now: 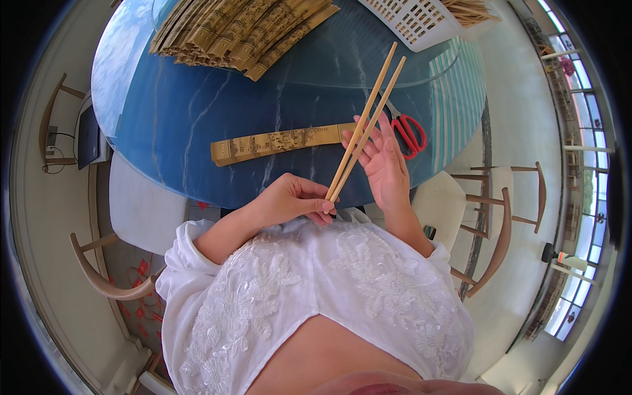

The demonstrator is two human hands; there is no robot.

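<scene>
Over the blue worktop [171, 112], the left hand [293, 197] pinches the low ends of 2 chopsticks [365, 122]. Her right hand [382, 161] is spread open, fingers resting against them. She seems to be lining them up. Next, I think, they slide into the paper sleeve [280, 143] lying just behind.
</scene>
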